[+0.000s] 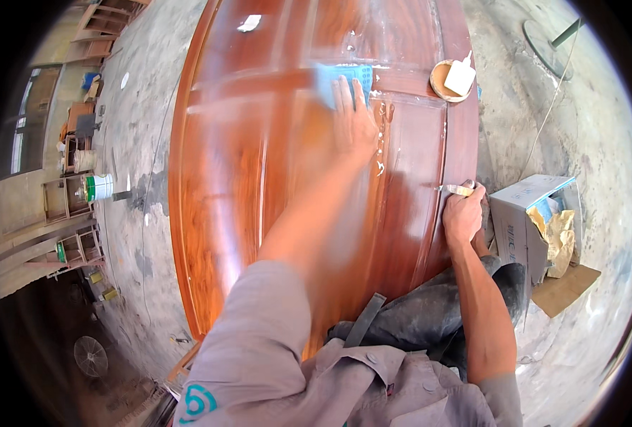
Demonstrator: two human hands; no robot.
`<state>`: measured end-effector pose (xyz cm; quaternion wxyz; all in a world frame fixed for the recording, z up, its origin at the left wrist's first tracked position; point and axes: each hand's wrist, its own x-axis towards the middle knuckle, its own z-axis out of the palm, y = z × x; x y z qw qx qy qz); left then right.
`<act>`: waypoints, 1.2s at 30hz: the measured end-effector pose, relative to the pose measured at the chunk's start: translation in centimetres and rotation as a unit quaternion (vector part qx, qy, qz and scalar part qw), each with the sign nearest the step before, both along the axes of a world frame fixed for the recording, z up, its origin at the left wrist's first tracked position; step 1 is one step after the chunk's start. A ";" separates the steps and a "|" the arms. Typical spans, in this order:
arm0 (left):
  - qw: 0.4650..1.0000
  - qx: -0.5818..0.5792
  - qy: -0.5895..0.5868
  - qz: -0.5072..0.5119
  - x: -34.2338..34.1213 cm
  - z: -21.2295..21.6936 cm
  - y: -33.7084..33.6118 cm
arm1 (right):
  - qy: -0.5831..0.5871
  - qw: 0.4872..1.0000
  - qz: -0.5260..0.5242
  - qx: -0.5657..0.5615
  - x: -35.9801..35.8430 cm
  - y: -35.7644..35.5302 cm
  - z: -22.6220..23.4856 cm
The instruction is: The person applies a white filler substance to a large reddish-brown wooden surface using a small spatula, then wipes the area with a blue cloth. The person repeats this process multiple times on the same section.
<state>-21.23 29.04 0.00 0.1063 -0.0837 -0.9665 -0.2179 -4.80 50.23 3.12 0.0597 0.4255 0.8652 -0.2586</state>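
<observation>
- Head view: a reddish-brown wooden door (408,142) lies before the person, running out of sight at its far end.
- The left hand (356,128) is laid flat, fingers extended over a blue sheet (330,77), on a cross rail between the door's left and right edges. Whether the sheet is cloth or abrasive, I cannot tell.
- The right hand (464,217) is well apart from the left, at the door's right edge, its fingers closed round a slim tool (460,190) with a pale yellow handle; its tip points inward over the door.
- Rubbing down the surface seems to be the step in hand: the left forearm is blurred, and white specks (380,169) dot the middle moulding, toward the right edge from the sheet.
- To carry on, the left hand would need even pressure across the rail and into the grooves, while the tool is kept from scratching the finish.
- Farther along the right edge, a white bottle (461,77) rests in a round dish (439,87); a wide sweep that way could knock it.
- Beyond that edge, a cardboard box (519,203) sits on the floor (601,228).
</observation>
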 end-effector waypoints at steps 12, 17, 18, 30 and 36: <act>0.994 -0.106 0.040 0.011 26.0 4.5 -13.1 | 0.008 1.000 0.015 0.018 0.5 -0.5 -0.3; 0.985 -0.061 -0.037 0.155 28.9 2.2 -19.1 | 0.070 0.997 0.041 0.014 1.4 0.0 -0.8; 0.986 -0.060 -0.028 0.155 27.0 1.9 -20.1 | 0.118 0.991 0.057 0.015 2.1 0.7 -1.5; 0.985 -0.042 -0.074 0.153 22.2 1.2 -21.2 | 0.274 0.778 0.565 -0.004 4.9 -15.9 1.7; 0.985 -0.041 -0.082 0.148 22.6 0.9 -21.9 | 0.209 0.732 0.607 -0.227 18.4 -27.8 -0.4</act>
